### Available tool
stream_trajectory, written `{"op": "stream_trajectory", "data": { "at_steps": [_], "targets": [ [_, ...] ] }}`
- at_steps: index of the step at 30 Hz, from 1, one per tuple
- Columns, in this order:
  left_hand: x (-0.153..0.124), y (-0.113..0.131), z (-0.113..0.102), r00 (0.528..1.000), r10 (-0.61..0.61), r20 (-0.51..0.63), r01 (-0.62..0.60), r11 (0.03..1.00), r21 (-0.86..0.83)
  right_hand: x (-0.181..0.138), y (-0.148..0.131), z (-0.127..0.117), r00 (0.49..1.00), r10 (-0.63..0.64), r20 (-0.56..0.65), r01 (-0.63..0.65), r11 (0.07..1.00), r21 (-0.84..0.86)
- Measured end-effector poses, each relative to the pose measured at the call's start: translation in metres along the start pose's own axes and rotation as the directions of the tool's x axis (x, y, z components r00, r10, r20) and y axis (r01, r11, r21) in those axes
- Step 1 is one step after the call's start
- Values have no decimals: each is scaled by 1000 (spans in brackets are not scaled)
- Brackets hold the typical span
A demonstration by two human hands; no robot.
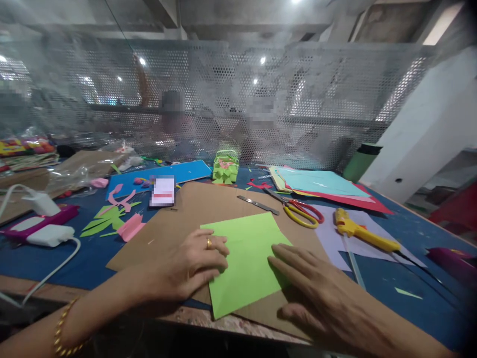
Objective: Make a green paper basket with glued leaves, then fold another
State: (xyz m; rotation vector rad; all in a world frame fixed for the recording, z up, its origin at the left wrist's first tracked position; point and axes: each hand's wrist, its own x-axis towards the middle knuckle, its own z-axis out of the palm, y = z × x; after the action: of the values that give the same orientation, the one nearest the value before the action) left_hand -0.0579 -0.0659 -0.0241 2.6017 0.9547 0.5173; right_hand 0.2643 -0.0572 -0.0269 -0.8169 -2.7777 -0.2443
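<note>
A light green sheet of paper (248,263) lies on a brown cardboard sheet (182,206), its near corner reaching the table's front edge. My left hand (194,261), with a gold ring, rests on the paper's left edge, fingers stretched out and slightly bent. On the paper's right edge lies my right hand (313,283), fingers flat and thumb apart. Neither hand grips anything. Beyond the paper are a metal blade (258,204) and scissors (301,214) with red and yellow handles. To their right, a yellow glue gun (363,233) lies on a lilac sheet (324,238).
Coloured paper sheets (324,181) are stacked at the back right near a green bottle (361,161). A small green paper basket (225,166) stands at the back. Pink and green cut-outs (108,219) lie left, beside a purple power strip (40,223) with white chargers and cables.
</note>
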Motion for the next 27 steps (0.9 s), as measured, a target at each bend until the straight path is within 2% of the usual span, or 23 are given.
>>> {"op": "stream_trajectory", "data": {
  "at_steps": [3, 7, 10, 15, 18, 22, 24, 27],
  "targets": [
    [-17, 17, 9, 997, -72, 38, 70, 996, 47, -7, -16, -2, 998, -51, -26, 48, 994, -102],
    [-33, 24, 17, 977, -181, 117, 173, 982, 73, -11, -30, -5, 997, -54, -54, 46, 989, -140],
    [-33, 24, 12, 966, -221, 135, 215, 975, 55, -15, -31, -8, 1000, -5, -10, 4, 995, -100],
    [-34, 20, 5, 953, -269, 141, 263, 963, 65, -28, -19, -15, 996, 45, 81, -53, 994, 93],
    [-36, 15, 12, 969, -232, 85, 222, 969, 111, -35, -10, -15, 989, 75, 128, -96, 982, 164],
    [-33, 5, 23, 990, -127, -59, 133, 985, 113, -37, -4, -18, 982, 89, 167, -129, 959, 252],
    [-30, 1, 26, 984, -116, -134, 125, 990, 60, -33, -1, -19, 986, 103, 135, -144, 928, 343],
    [-25, -2, 31, 959, -166, -228, 159, 986, -51, -26, 4, -19, 986, 147, 81, -168, 846, 506]
  ]
}}
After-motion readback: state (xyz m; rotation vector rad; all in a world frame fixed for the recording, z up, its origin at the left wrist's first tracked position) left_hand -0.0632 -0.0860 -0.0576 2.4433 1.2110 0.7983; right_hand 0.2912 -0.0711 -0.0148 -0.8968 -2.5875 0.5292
